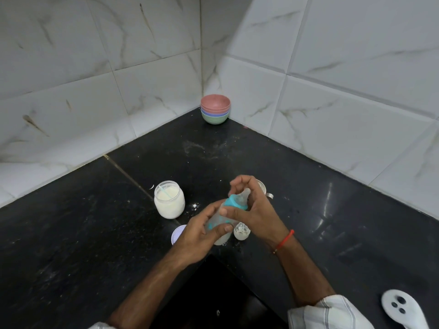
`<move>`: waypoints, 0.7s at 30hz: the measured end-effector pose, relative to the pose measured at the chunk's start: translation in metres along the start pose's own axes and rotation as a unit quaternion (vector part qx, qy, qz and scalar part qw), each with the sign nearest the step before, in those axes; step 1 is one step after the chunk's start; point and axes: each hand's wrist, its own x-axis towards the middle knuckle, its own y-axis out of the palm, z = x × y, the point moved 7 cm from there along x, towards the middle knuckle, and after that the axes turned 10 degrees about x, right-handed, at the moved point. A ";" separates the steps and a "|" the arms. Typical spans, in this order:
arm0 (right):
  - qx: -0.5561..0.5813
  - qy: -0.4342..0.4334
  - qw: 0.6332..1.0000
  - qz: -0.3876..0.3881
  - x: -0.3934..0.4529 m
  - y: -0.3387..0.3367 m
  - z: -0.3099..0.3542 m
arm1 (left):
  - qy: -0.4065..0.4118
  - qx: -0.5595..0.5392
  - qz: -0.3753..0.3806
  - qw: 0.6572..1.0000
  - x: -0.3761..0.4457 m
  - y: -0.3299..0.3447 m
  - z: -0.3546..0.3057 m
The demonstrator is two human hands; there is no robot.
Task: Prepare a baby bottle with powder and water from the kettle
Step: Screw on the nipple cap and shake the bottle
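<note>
Plastic bottle, light and slick: left hand grips its body, right hand fingers pinch the teal collar

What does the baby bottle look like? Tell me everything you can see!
The baby bottle has a cloudy see-through plastic body, a teal collar and a pale teat on top. It is tilted, teat pointing up and away, held above the black counter. The left hand wraps round its body, and the right hand curls round the collar and teat. Something whitish shows near its bottom. Teal marks run down its side.
</note>
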 end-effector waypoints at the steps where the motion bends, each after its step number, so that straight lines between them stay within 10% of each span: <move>1: 0.015 -0.003 0.999 0.029 -0.001 0.003 0.003 | -0.003 -0.036 0.010 0.999 -0.001 0.004 -0.001; 7: 0.062 0.001 0.988 0.143 -0.002 0.014 0.011 | -0.018 -0.151 0.080 0.985 -0.005 0.019 -0.012; 16: 0.078 0.003 0.969 -0.235 -0.007 0.012 0.000 | 0.093 0.095 -0.112 0.985 -0.002 0.004 -0.028; 21: 0.080 0.017 0.997 -0.014 -0.001 0.019 0.019 | 0.039 -0.047 0.026 0.998 0.002 -0.002 -0.025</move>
